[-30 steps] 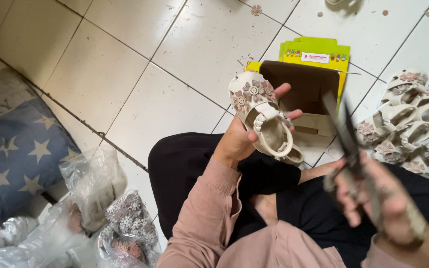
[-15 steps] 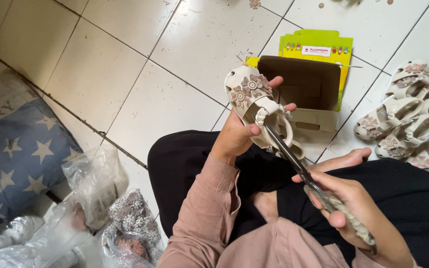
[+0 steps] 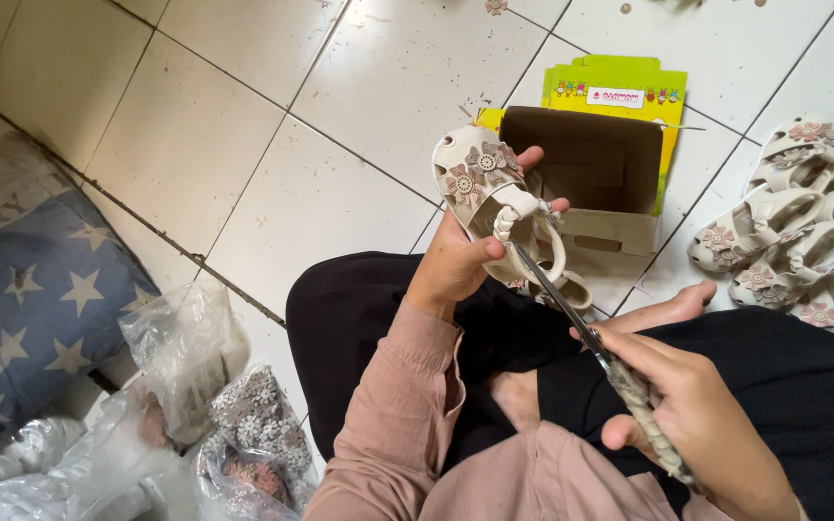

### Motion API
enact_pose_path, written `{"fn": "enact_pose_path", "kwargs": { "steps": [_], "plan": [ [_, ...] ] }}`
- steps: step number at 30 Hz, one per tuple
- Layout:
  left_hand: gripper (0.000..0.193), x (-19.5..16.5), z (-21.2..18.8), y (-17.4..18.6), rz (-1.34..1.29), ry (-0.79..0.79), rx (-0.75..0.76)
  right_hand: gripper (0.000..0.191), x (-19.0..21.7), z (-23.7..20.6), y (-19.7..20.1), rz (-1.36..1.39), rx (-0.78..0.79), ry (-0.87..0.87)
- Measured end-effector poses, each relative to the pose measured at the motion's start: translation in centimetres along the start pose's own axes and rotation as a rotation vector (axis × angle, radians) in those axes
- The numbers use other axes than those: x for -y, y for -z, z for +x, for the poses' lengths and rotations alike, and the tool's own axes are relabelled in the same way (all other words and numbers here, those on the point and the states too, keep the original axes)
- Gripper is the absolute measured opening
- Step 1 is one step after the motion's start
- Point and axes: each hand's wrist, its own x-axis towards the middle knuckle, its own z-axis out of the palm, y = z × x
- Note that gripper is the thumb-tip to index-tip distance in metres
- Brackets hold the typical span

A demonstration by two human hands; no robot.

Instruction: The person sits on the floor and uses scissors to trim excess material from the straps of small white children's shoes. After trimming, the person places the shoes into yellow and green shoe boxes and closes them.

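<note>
While left hand grips sandal, right hand (fisted) applies scissors.

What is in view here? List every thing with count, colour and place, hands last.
sandal: one, cream with flower trims, held up in the left hand
scissors: one pair, metal, tips at the sandal's strap
cardboard box: one, open, yellow outside, on the tiles behind the sandal
sandal pile: several, cream, far right on the floor
plastic bags: several, clear, lower left
cushion: one, blue with pale stars, left
floor tiles: white
left hand: grips the sandal
right hand: grips the scissors
</note>
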Motion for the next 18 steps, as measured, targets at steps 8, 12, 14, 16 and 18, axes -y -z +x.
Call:
{"fn": "enact_pose_path", "kwargs": {
  "steps": [8, 12, 14, 16, 18],
  "plan": [
    [0.115, 0.1, 0.0, 0.1, 0.014, -0.001, -0.011, 0.094, 0.7, 0.2, -0.4, -0.014, -0.044, -0.090],
    [0.115, 0.1, 0.0, 0.1, 0.016, -0.007, -0.007, 0.089, -1.1, 0.3, -0.9, 0.016, -0.076, 0.038],
    [0.115, 0.2, 0.0, 0.1, 0.017, -0.010, -0.006, 0.086, -2.0, 0.5, -0.9, -0.024, -0.119, 0.137],
    [0.116, 0.2, 0.0, 0.0, 0.017, -0.012, -0.007, 0.097, -2.2, 0.1, -0.7, 0.065, -0.104, -0.059],
    [0.116, 0.0, 0.1, 0.0, 0.006, -0.005, -0.005, 0.107, -2.0, 0.0, -0.2, 0.166, -0.025, -0.164]
  ]
}}
